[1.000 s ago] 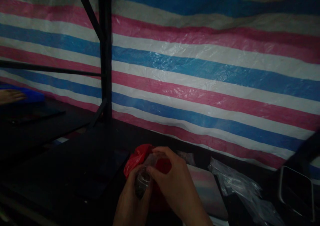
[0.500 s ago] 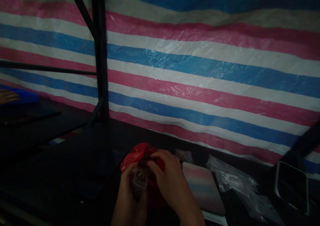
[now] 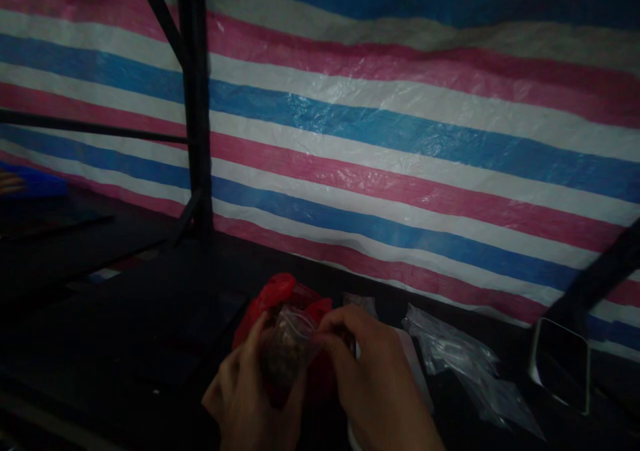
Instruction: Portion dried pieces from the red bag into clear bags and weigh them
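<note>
Near front edge of dark tabletop (image 3: 125,344). Left hand (image 3: 245,398) curls shut around small clear bag (image 3: 287,344); right hand (image 3: 373,378) pinches its top. Red bag (image 3: 277,294) behind. Dim light, slick plastic: contents might spill.

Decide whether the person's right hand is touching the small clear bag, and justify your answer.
Touching. The head view shows the right hand pinching the top edge of the small clear bag, with the left hand holding it from the other side.

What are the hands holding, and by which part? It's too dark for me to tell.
A small clear bag: left hand grips its lower body, right hand pinches its top edge.
</note>
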A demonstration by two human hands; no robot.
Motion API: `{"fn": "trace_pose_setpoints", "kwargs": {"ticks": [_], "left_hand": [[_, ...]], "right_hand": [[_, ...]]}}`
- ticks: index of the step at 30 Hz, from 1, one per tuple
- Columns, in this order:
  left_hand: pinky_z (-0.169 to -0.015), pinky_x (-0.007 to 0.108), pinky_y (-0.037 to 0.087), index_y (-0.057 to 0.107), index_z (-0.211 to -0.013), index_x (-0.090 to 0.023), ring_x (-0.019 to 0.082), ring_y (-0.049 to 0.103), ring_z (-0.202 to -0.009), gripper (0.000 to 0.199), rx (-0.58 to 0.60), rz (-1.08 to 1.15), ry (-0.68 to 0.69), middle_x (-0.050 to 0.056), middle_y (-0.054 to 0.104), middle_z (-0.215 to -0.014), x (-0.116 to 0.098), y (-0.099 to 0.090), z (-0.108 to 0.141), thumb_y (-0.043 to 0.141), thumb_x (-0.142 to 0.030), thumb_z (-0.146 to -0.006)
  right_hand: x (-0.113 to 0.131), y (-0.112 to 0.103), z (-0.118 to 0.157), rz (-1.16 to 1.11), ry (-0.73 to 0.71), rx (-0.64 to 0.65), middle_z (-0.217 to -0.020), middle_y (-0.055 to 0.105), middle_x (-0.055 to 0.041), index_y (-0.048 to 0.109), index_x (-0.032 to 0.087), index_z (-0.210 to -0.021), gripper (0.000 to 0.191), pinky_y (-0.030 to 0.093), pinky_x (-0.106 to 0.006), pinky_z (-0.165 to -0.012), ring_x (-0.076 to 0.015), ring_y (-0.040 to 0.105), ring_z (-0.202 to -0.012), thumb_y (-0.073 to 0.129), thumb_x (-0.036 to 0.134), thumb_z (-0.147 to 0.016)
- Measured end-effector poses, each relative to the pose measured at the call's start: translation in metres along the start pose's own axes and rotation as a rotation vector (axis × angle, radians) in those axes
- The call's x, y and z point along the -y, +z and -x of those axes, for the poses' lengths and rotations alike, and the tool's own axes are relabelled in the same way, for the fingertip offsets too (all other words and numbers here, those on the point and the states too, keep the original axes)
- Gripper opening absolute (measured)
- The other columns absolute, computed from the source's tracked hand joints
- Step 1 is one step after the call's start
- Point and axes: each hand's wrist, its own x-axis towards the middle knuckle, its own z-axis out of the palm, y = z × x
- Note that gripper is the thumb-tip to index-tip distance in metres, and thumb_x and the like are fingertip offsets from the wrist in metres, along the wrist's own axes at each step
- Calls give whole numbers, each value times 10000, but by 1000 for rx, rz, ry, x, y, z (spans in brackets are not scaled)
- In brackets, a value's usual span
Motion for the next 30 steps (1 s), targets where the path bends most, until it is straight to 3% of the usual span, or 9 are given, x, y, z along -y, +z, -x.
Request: {"fn": "trace_pose_setpoints", "kwargs": {"ticks": [3, 6, 9, 12, 16, 21, 24, 30], "left_hand": [[-895, 574, 594, 551, -1442, -316, 349, 700, -1096, 527, 52, 27, 171, 111, 692, -1225, -3, 3, 7, 661, -374, -930], [-862, 478, 595, 474, -1524, -305, 307, 691, -1062, 585, 7, 124, 287, 108, 687, -1244, -14, 11, 18, 636, -349, -963], [-939, 503, 557, 365, -1610, -291, 331, 661, -1133, 780, -11, 159, 381, 137, 641, -1348, -28, 15, 31, 715, -414, -924], [-1006, 542, 514, 292, -1648, -313, 373, 611, -1241, 854, 97, 147, 442, 150, 593, -1415, -34, 14, 40, 716, -477, -925], [-984, 522, 537, 405, -1579, -327, 357, 633, -1216, 677, 143, 85, 472, 132, 625, -1342, -31, 11, 40, 658, -366, -951], [-694, 381, 623, 612, -1253, -285, 257, 777, -859, 375, 97, -134, 611, 61, 768, -1044, -26, 12, 28, 536, -193, -897], [-621, 289, 648, 663, -1185, -268, 206, 810, -795, 351, 127, -124, 623, 50, 790, -1029, -27, 17, 25, 497, -145, -901], [-771, 216, 665, 697, -1105, -283, 149, 817, -872, 318, 270, 185, 457, 2, 775, -1007, -36, 33, 24, 483, -108, -948]], "right_hand": [[1, -10, 9, 90, -52, 28, -840, 768, 23, 735, 236, -763, 225, 423, -260, -751, -170, 691, -823, 682, 35, -850], [-3, -27, 17, 60, -37, 23, -830, 759, 21, 714, 242, -789, 196, 435, -259, -742, -169, 691, -809, 613, 93, -865], [-23, -50, 19, -12, 11, -98, -752, 718, 7, 678, 250, -789, 199, 465, -271, -689, -185, 678, -738, 536, 271, -927], [-60, -69, 14, -23, 60, -165, -624, 647, 2, 617, 260, -690, 243, 467, -298, -611, -206, 641, -618, 532, 382, -882], [-110, -74, 8, 50, 124, -248, -635, 694, -35, 642, 260, -671, 209, 477, -354, -647, -253, 666, -633, 565, 370, -832], [-134, -71, 4, 82, 144, -327, -774, 775, -60, 721, 254, -751, 199, 493, -381, -718, -279, 706, -725, 615, 384, -858], [-137, -72, 3, 84, 139, -342, -772, 766, -53, 724, 246, -747, 213, 494, -372, -726, -266, 697, -728, 615, 388, -862], [-143, -75, 3, 98, 109, -399, -890, 787, -84, 758, 227, -807, 243, 500, -399, -820, -273, 704, -837, 611, 407, -877]]}}
